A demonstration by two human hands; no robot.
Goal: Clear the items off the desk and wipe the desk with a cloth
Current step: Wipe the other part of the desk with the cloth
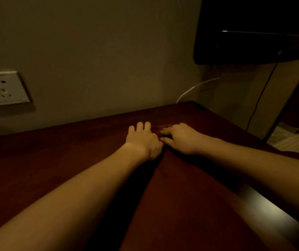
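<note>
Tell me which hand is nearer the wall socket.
Left. The left hand rests on the desk on the wall socket's side; the right hand lies beside it, farther toward the desk's right end.

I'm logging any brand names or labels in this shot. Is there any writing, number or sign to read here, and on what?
No readable text anywhere.
Wall socket plate: no print can be made out.
Dark screen at upper right: no logo shows.
Desk and the reddish thing between both hands: dim, no marks visible.
</note>
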